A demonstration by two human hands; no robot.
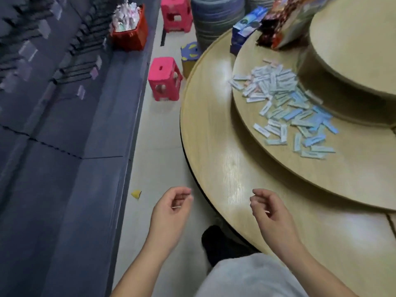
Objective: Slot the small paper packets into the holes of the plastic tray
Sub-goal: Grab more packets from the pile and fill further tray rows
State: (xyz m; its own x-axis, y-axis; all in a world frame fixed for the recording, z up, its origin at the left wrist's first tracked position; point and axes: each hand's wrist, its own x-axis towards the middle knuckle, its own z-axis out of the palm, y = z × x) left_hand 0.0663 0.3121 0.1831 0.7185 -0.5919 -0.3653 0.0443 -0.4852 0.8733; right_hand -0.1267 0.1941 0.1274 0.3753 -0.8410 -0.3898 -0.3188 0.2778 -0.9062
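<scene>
Two grips hang low in the foreground, both bare hands with fingers loosely curled and nothing plainly held. The left grip (171, 207) is off the surface, over the pale floor (158, 146) just outside the round rim. The right grip (269, 211) is above the lowest tier of the surface (214, 136), close to its near edge. A yellow scrap (136, 194) lies on the floor left of the left grip.

Beyond the right grip a bare band of the lowest tier runs up to the edge of the raised middle tier (278, 168). The paper packets (285, 103) lie flat there in a loose, overlapping heap, well ahead of both grips and nearer the right one. Each is a narrow strip, and their long axes point every way. The nearest ones are pale blue and reach almost to the tier's near edge. The farther ones are whiter, with a few pink. The heap's far side tucks under the overhang of the top tier (353, 39).

Farther off, a blue box (246, 28) and a printed snack bag (285, 22) sit at the back of the surface. A pink stool (165, 79) stands on the floor beside the rim. A red basket (130, 37) full of white packets rests on the dark shelf at left.
</scene>
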